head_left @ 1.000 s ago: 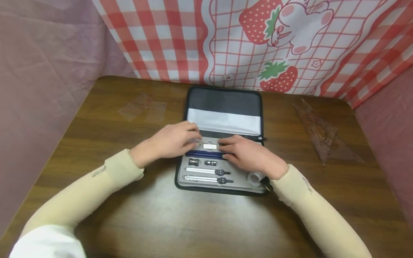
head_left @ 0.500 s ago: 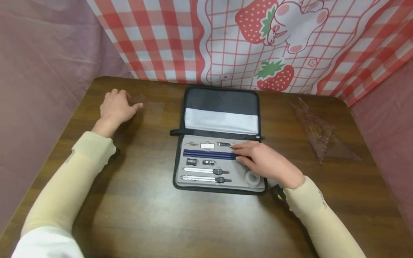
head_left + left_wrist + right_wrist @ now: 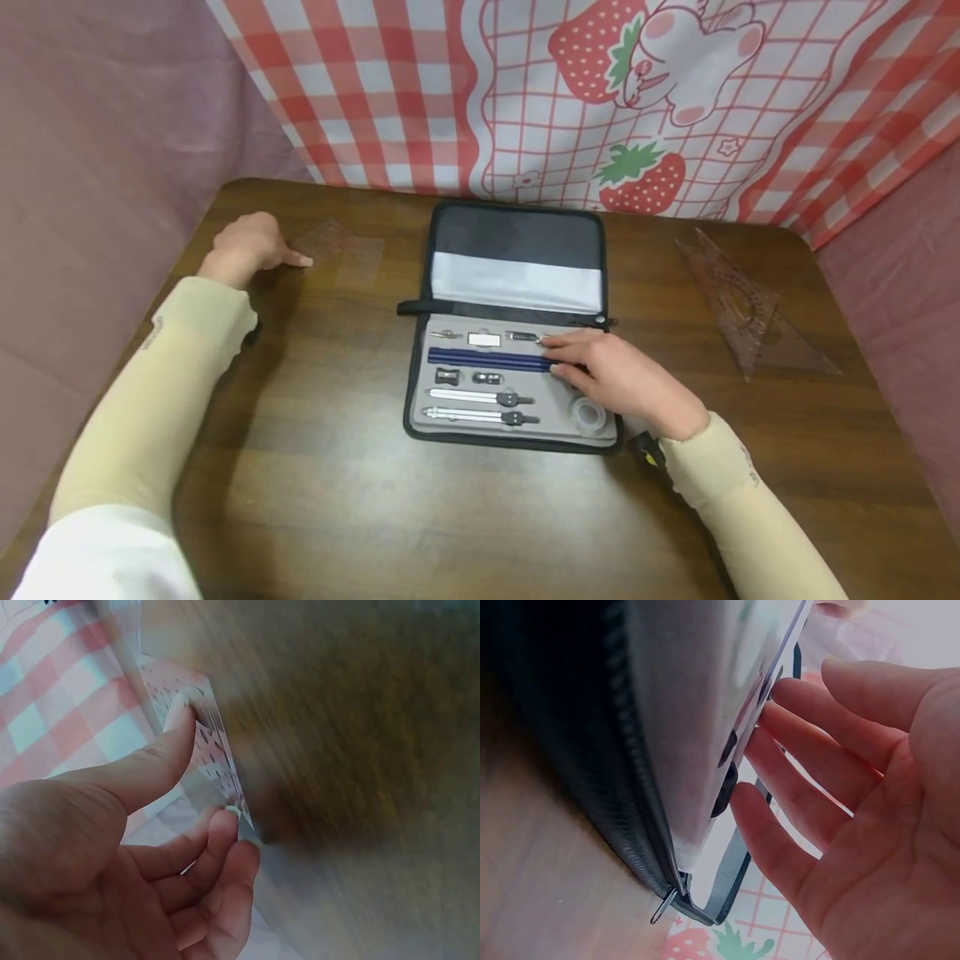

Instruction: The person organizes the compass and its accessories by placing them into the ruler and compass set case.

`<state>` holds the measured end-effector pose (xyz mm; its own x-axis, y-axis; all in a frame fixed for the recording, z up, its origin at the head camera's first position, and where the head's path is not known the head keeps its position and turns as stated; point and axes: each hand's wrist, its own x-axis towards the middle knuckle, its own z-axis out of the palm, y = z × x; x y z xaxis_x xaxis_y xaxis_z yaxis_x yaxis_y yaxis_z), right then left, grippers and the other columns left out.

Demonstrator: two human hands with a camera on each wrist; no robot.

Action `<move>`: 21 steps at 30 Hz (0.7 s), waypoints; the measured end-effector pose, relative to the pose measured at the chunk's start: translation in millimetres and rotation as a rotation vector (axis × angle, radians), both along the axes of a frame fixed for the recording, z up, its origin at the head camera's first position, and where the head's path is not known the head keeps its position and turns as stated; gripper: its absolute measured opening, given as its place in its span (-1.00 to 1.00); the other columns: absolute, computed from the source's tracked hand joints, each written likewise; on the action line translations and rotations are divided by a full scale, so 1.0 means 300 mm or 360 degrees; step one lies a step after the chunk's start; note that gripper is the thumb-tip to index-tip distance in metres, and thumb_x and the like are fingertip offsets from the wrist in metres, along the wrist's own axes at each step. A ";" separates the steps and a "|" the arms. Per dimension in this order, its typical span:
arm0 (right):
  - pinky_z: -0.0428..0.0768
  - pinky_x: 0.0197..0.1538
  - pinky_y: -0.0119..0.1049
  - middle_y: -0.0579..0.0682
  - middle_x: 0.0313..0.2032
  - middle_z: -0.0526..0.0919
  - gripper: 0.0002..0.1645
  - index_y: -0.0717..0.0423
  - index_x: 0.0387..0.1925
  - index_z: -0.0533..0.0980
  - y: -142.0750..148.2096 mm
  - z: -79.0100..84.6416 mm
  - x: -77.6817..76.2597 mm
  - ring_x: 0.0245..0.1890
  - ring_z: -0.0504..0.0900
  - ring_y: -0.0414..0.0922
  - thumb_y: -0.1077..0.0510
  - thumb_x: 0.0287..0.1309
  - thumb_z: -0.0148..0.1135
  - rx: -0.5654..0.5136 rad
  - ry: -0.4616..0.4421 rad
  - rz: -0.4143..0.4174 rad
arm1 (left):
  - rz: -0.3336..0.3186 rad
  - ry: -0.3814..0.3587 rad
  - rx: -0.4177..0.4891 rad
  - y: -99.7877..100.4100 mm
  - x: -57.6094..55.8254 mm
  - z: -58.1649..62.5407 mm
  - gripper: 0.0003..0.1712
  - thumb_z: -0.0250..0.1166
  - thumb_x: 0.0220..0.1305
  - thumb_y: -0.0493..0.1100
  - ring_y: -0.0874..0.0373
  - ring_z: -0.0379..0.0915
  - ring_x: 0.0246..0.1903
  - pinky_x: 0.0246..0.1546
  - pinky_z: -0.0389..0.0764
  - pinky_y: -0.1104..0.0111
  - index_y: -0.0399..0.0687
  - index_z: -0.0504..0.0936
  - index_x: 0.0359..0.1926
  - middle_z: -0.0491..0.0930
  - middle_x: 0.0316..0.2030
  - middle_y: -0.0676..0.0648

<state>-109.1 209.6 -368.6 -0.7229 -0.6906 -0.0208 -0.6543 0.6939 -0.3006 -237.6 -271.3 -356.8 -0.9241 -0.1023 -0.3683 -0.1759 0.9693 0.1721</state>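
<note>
At the table's back left, my left hand [image 3: 247, 242] is at a flat clear plastic drawing piece [image 3: 326, 240]. In the left wrist view the thumb lies on this marked piece [image 3: 214, 761] and curled fingertips meet its corner. My right hand [image 3: 611, 371] rests at the right side of an open zip case [image 3: 517, 448], its fingers fairly straight. Its fingertips touch near the right ends of the dark blue pencils [image 3: 487, 360] in the grey tray. Around them sit a white eraser [image 3: 484, 339], a sharpener [image 3: 447, 377], two compasses [image 3: 480, 397] and a clear round piece [image 3: 587, 415].
Clear set squares [image 3: 742, 312] lie at the table's right. A black strap [image 3: 412, 307] sticks out from the case's left side. A red-and-white strawberry cloth [image 3: 540, 100] hangs along the back edge, with pink cloth at both sides.
My left hand has left the case for the clear plastic at the back left, its fingers now curled there. The right hand shifted slightly right, then stayed at the tray.
</note>
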 end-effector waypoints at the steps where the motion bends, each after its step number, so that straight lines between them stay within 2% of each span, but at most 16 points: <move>1: 0.38 0.11 -0.16 -0.11 0.12 0.48 -0.60 0.02 0.05 0.54 0.000 -0.001 0.000 0.13 0.38 -0.18 0.00 0.20 0.13 0.0001 -0.0001 -0.0001 | 0.0005 -0.0009 0.0003 0.000 -0.005 0.000 0.00 0.27 -0.18 0.46 -0.33 0.33 -0.10 -0.14 0.38 -0.11 -0.37 0.46 -0.05 0.35 0.02 -0.48; 5: 0.37 0.11 -0.15 -0.09 0.13 0.48 -0.60 0.04 0.04 0.54 0.003 -0.004 -0.005 0.14 0.38 -0.16 0.01 0.20 0.12 -0.0008 0.0006 0.0013 | 0.0005 -0.0049 0.0038 -0.002 -0.017 -0.002 0.10 0.29 -0.18 0.44 -0.37 0.28 -0.05 -0.05 0.33 -0.13 -0.49 0.39 0.03 0.31 0.04 -0.53; 9: 0.38 0.10 -0.13 -0.06 0.12 0.49 -0.62 0.08 0.02 0.55 0.005 -0.007 -0.011 0.13 0.39 -0.13 0.03 0.21 0.12 -0.0034 0.0013 0.0030 | -0.0030 -0.0073 0.0068 0.000 -0.024 -0.004 0.09 0.31 -0.16 0.40 -0.36 0.28 -0.03 -0.02 0.32 -0.10 -0.53 0.36 0.03 0.32 0.03 -0.53; 13: 0.38 0.10 -0.14 -0.08 0.13 0.48 -0.62 0.06 0.01 0.55 0.004 -0.009 -0.011 0.13 0.39 -0.14 0.01 0.21 0.11 -0.0036 0.0000 0.0022 | -0.0117 -0.0084 0.0021 0.014 -0.022 0.000 0.02 0.25 -0.10 0.42 -0.30 0.33 -0.09 -0.05 0.36 -0.08 -0.50 0.42 -0.04 0.38 -0.04 -0.47; 17: 0.38 0.10 -0.15 -0.10 0.12 0.49 -0.62 0.05 0.01 0.56 0.003 -0.009 -0.009 0.12 0.39 -0.16 0.00 0.22 0.11 -0.0045 0.0002 0.0011 | -0.0181 -0.0098 -0.0041 0.047 -0.013 0.006 0.01 0.22 -0.14 0.49 -0.26 0.36 -0.14 -0.10 0.38 -0.09 -0.42 0.46 -0.10 0.42 -0.07 -0.42; 21: 0.38 0.09 -0.15 -0.10 0.11 0.49 -0.63 0.06 0.00 0.56 0.005 -0.010 -0.010 0.11 0.39 -0.16 0.01 0.22 0.10 -0.0055 0.0003 0.0011 | -0.0220 -0.0140 -0.0057 0.060 -0.015 0.019 0.03 0.27 -0.17 0.45 -0.29 0.35 -0.09 -0.08 0.36 -0.11 -0.45 0.43 -0.06 0.40 -0.04 -0.46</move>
<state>-112.1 211.1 -371.4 -0.7183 -0.6957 0.0045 -0.6594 0.6787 -0.3232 -241.9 -253.1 -351.2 -0.8946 0.0091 -0.4467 -0.0532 0.9905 0.1266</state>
